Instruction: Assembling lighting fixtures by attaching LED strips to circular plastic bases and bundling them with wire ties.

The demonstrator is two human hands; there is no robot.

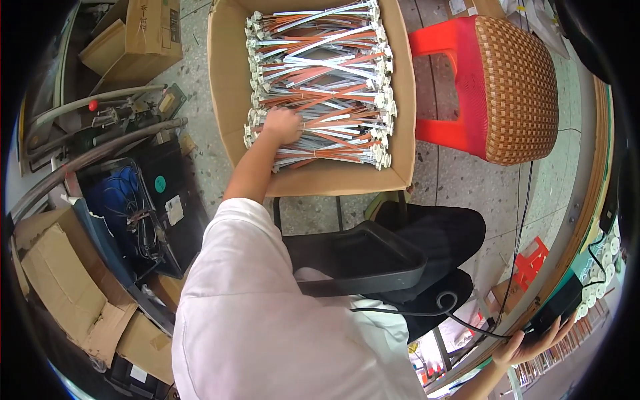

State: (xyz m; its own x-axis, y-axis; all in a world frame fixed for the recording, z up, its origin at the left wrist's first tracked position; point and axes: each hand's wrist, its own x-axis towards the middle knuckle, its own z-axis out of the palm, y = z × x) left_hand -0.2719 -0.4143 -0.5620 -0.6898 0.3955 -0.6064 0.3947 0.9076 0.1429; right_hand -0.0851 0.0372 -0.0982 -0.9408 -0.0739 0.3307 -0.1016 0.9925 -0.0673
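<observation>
The box point(223, 87) stands far, left of the red stool point(520, 93). In it the bundles point(327, 67) lie side by side, running left to right. At its near left, the left hand point(283, 127) is down among them, fingers curled; whether they grip a bundle I cannot tell. Near right, the right hand point(530, 348) has its fingers spread against a black case point(559, 307). A hold at the middle band point(315, 154) should keep strands together; lifting straight up should spare the white ends point(385, 100) snags.
</observation>
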